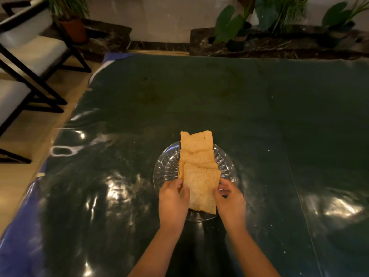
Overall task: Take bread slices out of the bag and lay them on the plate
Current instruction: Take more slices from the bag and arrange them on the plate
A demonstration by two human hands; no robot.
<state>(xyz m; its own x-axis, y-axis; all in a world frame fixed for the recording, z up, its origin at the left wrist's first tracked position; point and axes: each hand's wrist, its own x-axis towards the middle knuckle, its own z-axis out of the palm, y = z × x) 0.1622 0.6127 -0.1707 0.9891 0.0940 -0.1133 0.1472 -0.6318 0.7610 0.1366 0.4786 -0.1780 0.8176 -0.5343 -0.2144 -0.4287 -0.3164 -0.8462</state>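
A round clear glass plate (166,166) sits on the dark table in front of me. Several tan bread slices lie on it in an overlapping row running away from me; the farthest slice (196,140) sticks out past the plate's far rim. The nearest slice (201,186) lies on top and hangs over the near rim. My left hand (173,202) grips its left edge, and my right hand (229,200) pinches its right edge. No bread bag is in view.
The table (219,96) is covered by a shiny dark plastic sheet. Black-framed chairs with white cushions (30,56) stand at the left. Potted plants (235,27) line a dark stone ledge beyond the table's far edge.
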